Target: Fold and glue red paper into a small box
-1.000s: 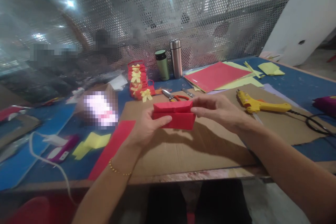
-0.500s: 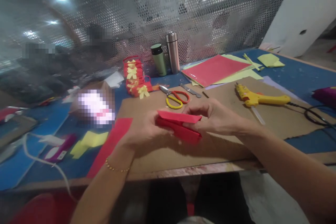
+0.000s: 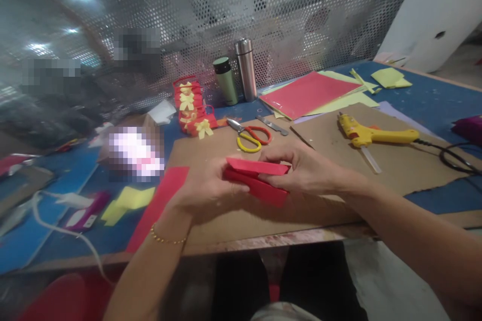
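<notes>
Between my two hands is a folded piece of red paper (image 3: 269,191), raised a little above the brown cardboard (image 3: 222,234). My left hand (image 3: 209,183) grips its left end, the thumb along the near side. On the right end, my right hand (image 3: 297,168) pinches the upper fold, its thumb inside the gap between the two red layers. Just beyond the hands lie scissors (image 3: 250,138) with one red and one yellow handle loop, beside a metal blade (image 3: 273,125). A flat red sheet (image 3: 160,205) lies partly behind my left wrist.
A yellow glue gun (image 3: 376,135) with its cord lies to the right. Small red paper bags with yellow bows (image 3: 196,110), a green cup (image 3: 226,83) and a steel flask (image 3: 246,70) stand at the back. Coloured sheets (image 3: 311,94) lie behind; yellow scraps (image 3: 128,200) are at left.
The view has shifted slightly, so the things at the back appear a little higher. Both hands keep their hold on the folded red paper, with almost no movement.
</notes>
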`<state>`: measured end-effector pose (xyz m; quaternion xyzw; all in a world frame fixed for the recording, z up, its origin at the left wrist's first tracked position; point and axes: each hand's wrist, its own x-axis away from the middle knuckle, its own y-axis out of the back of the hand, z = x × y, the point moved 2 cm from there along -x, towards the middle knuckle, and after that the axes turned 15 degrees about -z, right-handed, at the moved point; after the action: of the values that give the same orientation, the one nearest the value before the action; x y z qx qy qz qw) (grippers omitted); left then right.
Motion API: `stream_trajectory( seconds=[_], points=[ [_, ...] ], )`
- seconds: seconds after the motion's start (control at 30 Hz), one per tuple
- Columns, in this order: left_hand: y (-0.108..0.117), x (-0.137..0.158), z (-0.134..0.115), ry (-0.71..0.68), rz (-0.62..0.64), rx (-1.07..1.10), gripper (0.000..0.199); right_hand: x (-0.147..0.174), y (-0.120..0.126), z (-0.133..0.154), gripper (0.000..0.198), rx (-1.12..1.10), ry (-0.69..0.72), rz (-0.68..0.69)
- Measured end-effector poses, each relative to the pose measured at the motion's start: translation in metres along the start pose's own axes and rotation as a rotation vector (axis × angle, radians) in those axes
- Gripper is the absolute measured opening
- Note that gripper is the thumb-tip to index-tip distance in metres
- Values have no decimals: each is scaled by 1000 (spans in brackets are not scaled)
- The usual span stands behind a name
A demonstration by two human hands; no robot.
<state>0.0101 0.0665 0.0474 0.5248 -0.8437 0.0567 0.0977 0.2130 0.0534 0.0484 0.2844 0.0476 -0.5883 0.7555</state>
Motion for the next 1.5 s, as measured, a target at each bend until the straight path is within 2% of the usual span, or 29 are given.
stream_trajectory(
  seconds=[0.17,0.3,0.6,0.83,1.0,1.27,1.4,1.5],
  points=[
    [4,-1,5,62,20,-51,40,0,0,0,10,127,46,-18],
    [3,0,8,117,3,-22,42,1,1,1,12,134,60,17],
    [-3,-5,9,30,-47,-32,43,2,2,1,13,172,52,17],
    [0,-8,15,77,-40,-27,32,0,0,-3,17,239,37,54],
    [-2,-9,15,83,-25,31,32,0,-1,-5,17,274,39,51],
    [-1,-13,15,32,-116,3,23,-3,2,-4,7,283,19,56],
    [10,-18,16,-52,-230,-44,29,-6,12,-4,25,141,-23,43],
    [15,-22,12,-123,-318,-5,33,-8,16,-9,47,-28,-121,-62]
  ],
)
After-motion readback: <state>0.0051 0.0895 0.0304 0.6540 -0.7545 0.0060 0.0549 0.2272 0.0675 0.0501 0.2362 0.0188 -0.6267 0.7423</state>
